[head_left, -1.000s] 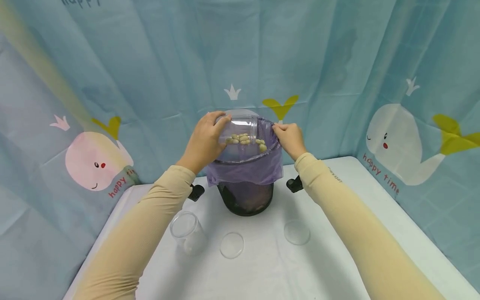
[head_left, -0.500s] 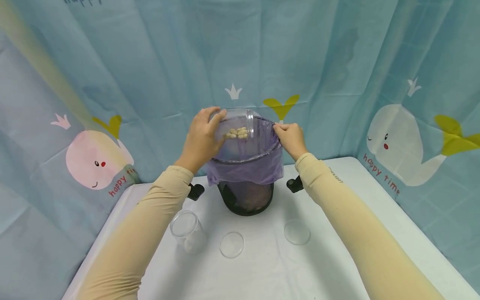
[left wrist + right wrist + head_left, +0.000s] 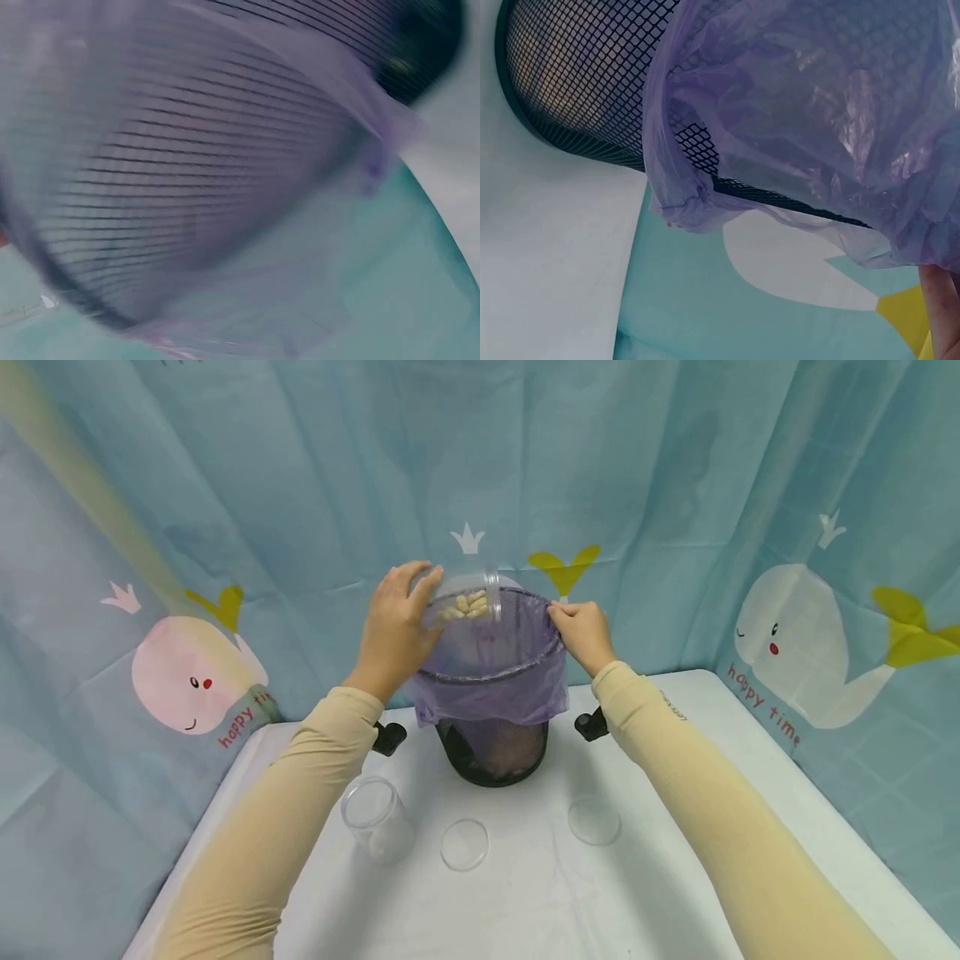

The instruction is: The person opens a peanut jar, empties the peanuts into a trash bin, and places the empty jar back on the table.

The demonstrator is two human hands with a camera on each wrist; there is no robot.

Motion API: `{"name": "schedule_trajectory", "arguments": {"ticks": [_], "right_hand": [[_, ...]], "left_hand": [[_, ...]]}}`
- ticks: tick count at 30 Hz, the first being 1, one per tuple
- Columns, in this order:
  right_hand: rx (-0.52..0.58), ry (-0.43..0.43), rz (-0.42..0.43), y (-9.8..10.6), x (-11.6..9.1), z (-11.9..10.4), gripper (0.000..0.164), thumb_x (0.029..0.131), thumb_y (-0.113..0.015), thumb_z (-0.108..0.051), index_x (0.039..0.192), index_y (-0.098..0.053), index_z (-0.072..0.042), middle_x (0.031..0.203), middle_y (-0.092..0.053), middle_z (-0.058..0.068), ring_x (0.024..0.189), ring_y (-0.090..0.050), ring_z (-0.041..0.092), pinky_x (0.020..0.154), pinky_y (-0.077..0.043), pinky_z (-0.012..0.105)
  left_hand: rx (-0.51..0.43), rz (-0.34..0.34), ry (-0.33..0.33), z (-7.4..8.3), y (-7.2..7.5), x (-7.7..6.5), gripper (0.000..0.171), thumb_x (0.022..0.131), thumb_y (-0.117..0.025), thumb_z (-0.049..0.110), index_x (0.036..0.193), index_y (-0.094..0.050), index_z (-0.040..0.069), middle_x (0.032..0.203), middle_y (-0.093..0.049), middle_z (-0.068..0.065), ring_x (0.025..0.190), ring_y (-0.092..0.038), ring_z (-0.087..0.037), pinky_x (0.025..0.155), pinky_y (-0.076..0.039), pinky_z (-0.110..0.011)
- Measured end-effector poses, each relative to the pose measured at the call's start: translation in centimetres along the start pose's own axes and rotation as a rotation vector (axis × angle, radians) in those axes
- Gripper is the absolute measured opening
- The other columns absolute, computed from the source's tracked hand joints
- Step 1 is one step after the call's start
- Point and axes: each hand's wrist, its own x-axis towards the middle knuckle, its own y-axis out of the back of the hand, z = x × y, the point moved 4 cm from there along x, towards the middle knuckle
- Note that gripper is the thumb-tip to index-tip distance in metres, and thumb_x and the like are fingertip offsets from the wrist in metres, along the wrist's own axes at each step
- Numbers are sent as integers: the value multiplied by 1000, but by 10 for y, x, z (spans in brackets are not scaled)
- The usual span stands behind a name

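My left hand point(image 3: 396, 625) grips a clear jar point(image 3: 492, 593) lying nearly on its side above the bin's opening, mouth toward the right. Several pale peanuts point(image 3: 472, 604) lie along the jar's lower wall. My right hand point(image 3: 587, 633) pinches the purple plastic bag point(image 3: 491, 702) at the right rim of the black mesh bin point(image 3: 491, 752). The bag lines the bin and folds down over its outside. In the right wrist view, fingers point(image 3: 941, 300) touch the bag point(image 3: 810, 97) at the rim. The left wrist view is blurred and shows mostly the bag-covered mesh point(image 3: 195, 150).
A second clear jar point(image 3: 375, 818) stands open at the left of the white table point(image 3: 525, 902). Two clear round lids point(image 3: 464, 845) point(image 3: 594, 822) lie flat in front of the bin. A blue curtain point(image 3: 337, 485) hangs close behind and along both sides.
A few peanuts dropped out of the jar's mouth toward the bin one second ago. The left hand has since lifted the jar slightly up and left. The right hand has stayed at the rim.
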Motion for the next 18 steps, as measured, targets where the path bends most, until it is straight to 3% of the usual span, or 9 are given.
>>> {"name": "schedule_trajectory", "arguments": {"ticks": [4,9,11,16,18], "right_hand": [[-3,5,11,2,1,0,33,101,-54,-26,115,-73,-2,131,-66,7,76,-52,21,56,-35,23],[-15,3,12,1,0,0,33,101,-54,-27,115,-73,-4,130,-67,7,79,-54,22,58,-37,24],[-17,-2,0,0,-1,1,33,101,-54,-27,114,-73,-3,130,-66,7,81,-55,24,58,-36,25],[-21,-18,-11,-3,-3,2,33,101,-53,-26,120,-70,-5,131,-66,8,83,-56,24,58,-37,24],[-20,-12,-12,-4,-3,0,33,102,-53,-27,121,-70,-6,131,-66,8,76,-54,22,56,-37,24]], "left_hand": [[10,-61,-51,2,-4,-1,64,76,-78,-3,134,-53,3,139,-52,-24,132,-48,-42,120,-34,-49],[10,78,-34,1,1,0,62,76,-77,-5,133,-52,2,138,-52,-25,131,-48,-44,121,-33,-50],[20,92,-33,1,2,-2,61,77,-76,-5,133,-52,2,137,-52,-25,131,-48,-43,121,-33,-50],[36,-32,-61,2,-5,-10,60,77,-74,-6,133,-54,2,137,-53,-25,130,-49,-42,119,-35,-49],[43,-18,-67,2,-4,-11,60,77,-74,-6,133,-54,2,136,-53,-25,130,-49,-43,119,-35,-49]]}}
